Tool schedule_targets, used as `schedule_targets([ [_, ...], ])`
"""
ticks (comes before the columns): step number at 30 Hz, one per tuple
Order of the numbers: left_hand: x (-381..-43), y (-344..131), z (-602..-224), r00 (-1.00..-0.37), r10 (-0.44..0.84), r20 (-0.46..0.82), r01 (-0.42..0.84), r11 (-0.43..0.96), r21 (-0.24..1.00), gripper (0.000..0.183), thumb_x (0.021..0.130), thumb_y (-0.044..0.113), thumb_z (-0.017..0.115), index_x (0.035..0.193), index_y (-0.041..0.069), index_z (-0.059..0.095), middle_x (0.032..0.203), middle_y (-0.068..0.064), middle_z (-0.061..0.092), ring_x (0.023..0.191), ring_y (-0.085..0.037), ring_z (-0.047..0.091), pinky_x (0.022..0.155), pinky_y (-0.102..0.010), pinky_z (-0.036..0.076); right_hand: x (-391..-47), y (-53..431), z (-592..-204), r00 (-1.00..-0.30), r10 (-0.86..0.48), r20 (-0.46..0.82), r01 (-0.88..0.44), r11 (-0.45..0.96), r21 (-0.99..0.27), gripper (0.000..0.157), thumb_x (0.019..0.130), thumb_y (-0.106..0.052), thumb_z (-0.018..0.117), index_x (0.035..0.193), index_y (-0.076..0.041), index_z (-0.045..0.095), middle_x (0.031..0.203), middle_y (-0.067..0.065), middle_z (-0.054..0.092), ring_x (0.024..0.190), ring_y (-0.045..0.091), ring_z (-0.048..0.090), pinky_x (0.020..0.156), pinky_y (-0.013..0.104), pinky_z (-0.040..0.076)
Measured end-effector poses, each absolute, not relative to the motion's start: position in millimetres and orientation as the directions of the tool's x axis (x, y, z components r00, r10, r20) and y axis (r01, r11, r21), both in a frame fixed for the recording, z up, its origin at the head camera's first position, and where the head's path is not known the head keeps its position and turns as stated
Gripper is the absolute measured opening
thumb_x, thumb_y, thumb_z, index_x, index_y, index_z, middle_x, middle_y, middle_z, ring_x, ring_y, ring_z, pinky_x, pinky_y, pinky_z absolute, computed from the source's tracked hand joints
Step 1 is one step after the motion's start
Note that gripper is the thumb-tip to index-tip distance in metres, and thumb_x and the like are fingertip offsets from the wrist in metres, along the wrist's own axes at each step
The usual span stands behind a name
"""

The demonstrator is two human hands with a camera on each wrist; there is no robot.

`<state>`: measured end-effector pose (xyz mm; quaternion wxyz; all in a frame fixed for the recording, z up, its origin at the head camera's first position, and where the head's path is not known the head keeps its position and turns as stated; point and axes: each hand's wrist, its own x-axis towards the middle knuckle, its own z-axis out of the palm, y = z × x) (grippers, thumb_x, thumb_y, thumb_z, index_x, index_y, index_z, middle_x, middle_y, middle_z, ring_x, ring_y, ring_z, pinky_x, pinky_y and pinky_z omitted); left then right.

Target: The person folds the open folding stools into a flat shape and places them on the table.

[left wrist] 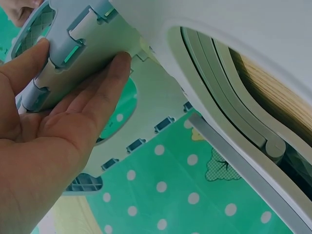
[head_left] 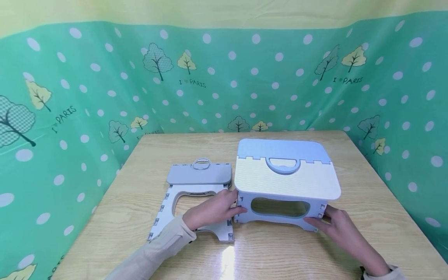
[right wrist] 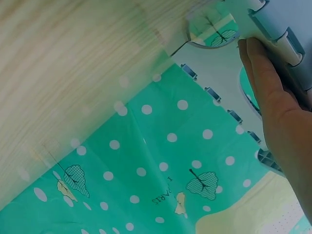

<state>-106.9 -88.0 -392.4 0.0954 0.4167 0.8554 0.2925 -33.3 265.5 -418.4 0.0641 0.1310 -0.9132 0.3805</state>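
Observation:
A folding step stool (head_left: 287,184) with a white and light-blue top stands unfolded on the right half of the table. Its blue carry handle (head_left: 284,170) lies across the middle of the top. My left hand (head_left: 214,208) grips the left edge of its front leg panel (left wrist: 109,46), thumb on one face and fingers behind. At the right edge of that panel, my right hand (head_left: 337,225) holds on, thumb in front and the other fingers partly hidden. Left of it lies a second, grey folding stool (head_left: 199,175), folded flat, my left forearm crossing over it.
The wood-grain table (head_left: 297,256) carries both stools, close beside each other. Green dotted cloth (head_left: 210,77) with tree prints hangs behind and along both sides of the table.

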Motion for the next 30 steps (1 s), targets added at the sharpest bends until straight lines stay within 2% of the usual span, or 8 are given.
schedule_targets([
  [6,-106.8,-89.0,-391.9,-0.636,0.768,0.074,0.654,0.486,0.58,0.061,0.099,0.027,0.063,0.149,0.007,0.036,0.073,0.009,0.053,0.056,0.001,0.048,0.05,-0.016,0.045,-34.4,266.9,-419.0,-0.944,-0.219,0.247,-0.33,0.662,-0.673,0.034,0.086,-0.01,0.078,0.117,-0.001,0.066,0.108,0.013,0.072,0.097,0.003,0.064,0.068,0.024,0.058],
  [16,-108.0,-90.6,-392.6,-0.628,0.775,0.072,0.66,0.481,0.577,0.059,0.1,0.027,0.063,0.149,0.007,0.037,0.069,0.008,0.049,0.052,0.001,0.044,0.046,-0.016,0.041,-35.0,266.8,-418.6,-0.947,-0.223,0.231,-0.321,0.659,-0.68,0.034,0.088,-0.012,0.076,0.119,-0.002,0.065,0.11,0.012,0.072,0.098,0.003,0.064,0.068,0.025,0.058],
  [23,-108.7,-91.4,-392.9,-0.623,0.78,0.065,0.652,0.471,0.594,0.058,0.1,0.025,0.063,0.15,0.01,0.037,0.076,0.01,0.054,0.055,0.002,0.045,0.05,-0.016,0.043,-35.1,267.6,-419.7,-0.948,-0.232,0.219,-0.319,0.649,-0.691,0.035,0.088,-0.013,0.077,0.12,-0.002,0.065,0.111,0.013,0.071,0.099,0.003,0.064,0.069,0.023,0.058],
  [30,-108.8,-91.5,-391.9,-0.624,0.78,0.058,0.649,0.475,0.594,0.06,0.099,0.025,0.063,0.149,0.007,0.036,0.07,0.007,0.051,0.052,0.0,0.043,0.047,-0.017,0.042,-35.0,268.0,-419.9,-0.938,-0.247,0.243,-0.346,0.63,-0.695,0.034,0.087,-0.01,0.077,0.118,0.0,0.065,0.109,0.015,0.072,0.097,0.0,0.063,0.068,0.024,0.058],
])
